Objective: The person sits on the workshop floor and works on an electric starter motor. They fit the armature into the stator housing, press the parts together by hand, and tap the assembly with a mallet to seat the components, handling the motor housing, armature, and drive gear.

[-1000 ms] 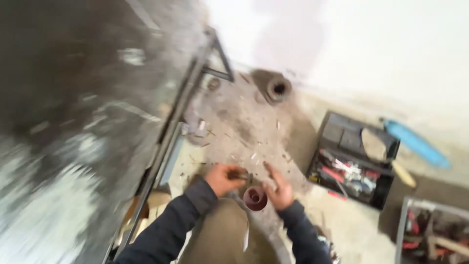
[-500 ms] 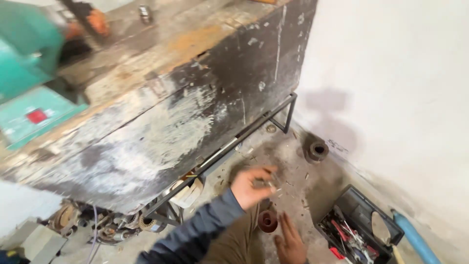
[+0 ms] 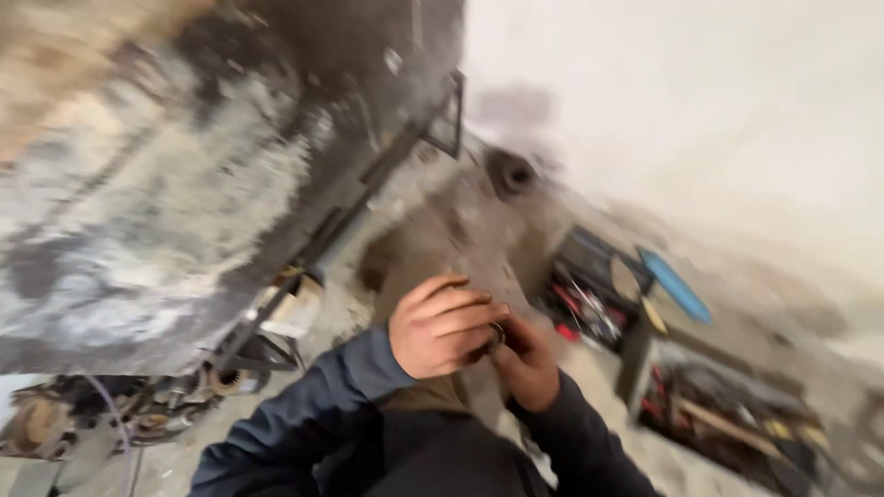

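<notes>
Left hand: the left hand (image 3: pixel 440 327) is curled, fingers folded over, its fingertips closed on a small dark ring-shaped part (image 3: pixel 496 333) at the middle of the view.
Right hand: the right hand (image 3: pixel 527 364) sits just beside and below the left one, touching it; its fingers meet the same part from the other side. The blur hides how firmly it grips, so I cannot tell.
Ring-shaped part: small, dark, with a pale edge, held between the two hands above the person's lap; its exact kind is too blurred to tell.
Sleeves: dark blue sleeves (image 3: pixel 313 419) run from the lower edge up to both wrists.
Floor: a dusty, pale concrete floor (image 3: pixel 442 230) lies under the hands, strewn with small bits.
Surface: a heavy, worn surface (image 3: pixel 166 184) with a dark, scuffed side fills the left of the view, on a black metal frame (image 3: pixel 451 110).
Scrap metal: gears and rusty parts (image 3: pixel 138 405) lie on the floor beneath it, lower left.
Round part: a dark round part (image 3: pixel 509 172) stands on the floor near the wall, well apart from the hands.
Toolboxes: an open black toolbox (image 3: pixel 594 285) with red-handled tools lies to the right; a second open toolbox (image 3: pixel 727 405) lies nearer the lower right.
Blue tool: a blue flat tool (image 3: pixel 675 285) rests by the first toolbox.
Wall: a pale plain wall (image 3: pixel 691 110) fills the upper right.
</notes>
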